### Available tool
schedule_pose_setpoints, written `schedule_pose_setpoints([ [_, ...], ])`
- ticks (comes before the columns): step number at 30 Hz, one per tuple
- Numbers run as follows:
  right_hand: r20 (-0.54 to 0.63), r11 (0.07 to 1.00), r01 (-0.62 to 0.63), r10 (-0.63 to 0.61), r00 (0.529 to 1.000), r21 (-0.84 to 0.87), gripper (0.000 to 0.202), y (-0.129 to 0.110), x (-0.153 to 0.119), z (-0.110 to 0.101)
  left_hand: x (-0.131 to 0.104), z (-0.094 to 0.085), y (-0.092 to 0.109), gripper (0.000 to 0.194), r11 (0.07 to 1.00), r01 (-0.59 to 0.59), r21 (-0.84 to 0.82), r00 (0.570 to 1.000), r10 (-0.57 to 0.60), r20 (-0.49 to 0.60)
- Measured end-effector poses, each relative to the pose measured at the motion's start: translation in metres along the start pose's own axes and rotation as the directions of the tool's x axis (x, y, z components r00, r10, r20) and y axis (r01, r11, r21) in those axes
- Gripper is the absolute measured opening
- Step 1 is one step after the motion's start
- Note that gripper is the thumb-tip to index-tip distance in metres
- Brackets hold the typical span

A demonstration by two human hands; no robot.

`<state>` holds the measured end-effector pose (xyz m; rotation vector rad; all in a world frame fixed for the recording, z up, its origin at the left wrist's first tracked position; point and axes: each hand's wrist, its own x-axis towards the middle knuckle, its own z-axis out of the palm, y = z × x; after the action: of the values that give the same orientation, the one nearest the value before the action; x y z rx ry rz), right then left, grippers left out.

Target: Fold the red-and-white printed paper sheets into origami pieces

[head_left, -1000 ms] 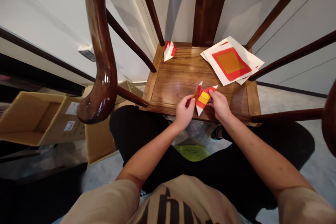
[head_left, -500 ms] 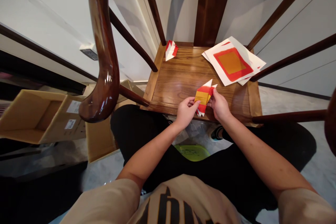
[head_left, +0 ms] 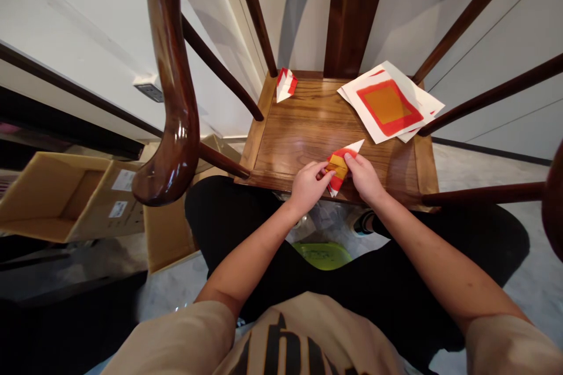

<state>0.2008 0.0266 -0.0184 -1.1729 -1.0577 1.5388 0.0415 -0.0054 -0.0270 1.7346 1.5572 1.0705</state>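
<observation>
Between my hands, over the front edge of the wooden chair seat (head_left: 303, 135), is a piece of folded paper (head_left: 338, 165) coloured red, yellow and white. One white point of it sticks out to the upper right, and another end points down. My left hand (head_left: 308, 185) pinches its left side between thumb and fingers. My right hand (head_left: 364, 177) grips its right side, thumb on top; the fingers beneath are partly hidden. A smaller folded red-and-white paper (head_left: 287, 84) lies at the seat's back left corner. Square sheets (head_left: 387, 106) with a red and orange pattern lie stacked at the back right.
A curved wooden armrest (head_left: 176, 99) rises on the left, with slanted spindles around the seat. Open cardboard boxes (head_left: 94, 199) stand on the floor at left. Below the seat, between the legs, is a green container (head_left: 323, 255). A wall socket (head_left: 149, 89) is behind the armrest.
The folded paper has turned clockwise, and its white point now leans further right. My right thumb has moved from its edge onto its face. The other papers stay put.
</observation>
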Motion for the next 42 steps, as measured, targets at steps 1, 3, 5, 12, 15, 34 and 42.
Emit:
schedule_pose_setpoints([
  [1,-0.012,1.0,0.017,-0.017,1.0,-0.002,0.042,0.0,0.0,0.0,0.0,0.0,0.001,0.03,1.0,0.007,-0.01,1.0,-0.007,-0.01],
  [3,-0.025,0.999,0.039,-0.039,0.999,0.007,0.04,-0.001,-0.001,0.001,0.001,0.0,0.002,0.047,0.996,0.049,-0.074,0.999,-0.05,-0.021],
  [5,-0.013,0.999,0.048,-0.048,0.999,0.007,0.04,-0.002,-0.003,0.002,0.001,0.002,0.003,0.054,0.964,0.13,-0.233,0.991,-0.125,0.036],
  [12,-0.085,0.946,0.197,-0.225,0.971,-0.259,0.032,-0.004,-0.018,0.016,-0.006,0.018,0.016,0.03,0.764,0.302,-0.57,0.953,-0.244,0.179],
  [15,-0.102,0.904,0.241,-0.294,0.95,-0.352,0.028,-0.002,-0.02,0.018,-0.008,0.02,0.017,0.026,0.768,0.298,-0.567,0.954,-0.263,0.145],
  [34,-0.041,0.971,0.161,-0.171,0.984,-0.177,0.029,0.006,0.004,0.002,0.025,-0.002,0.004,0.051,0.732,0.45,-0.512,0.893,-0.363,0.267],
  [42,-0.036,0.987,0.128,-0.132,0.991,-0.099,0.029,-0.002,0.011,-0.008,0.168,-0.079,-0.025,0.036,0.971,0.226,0.083,0.917,-0.183,-0.355],
])
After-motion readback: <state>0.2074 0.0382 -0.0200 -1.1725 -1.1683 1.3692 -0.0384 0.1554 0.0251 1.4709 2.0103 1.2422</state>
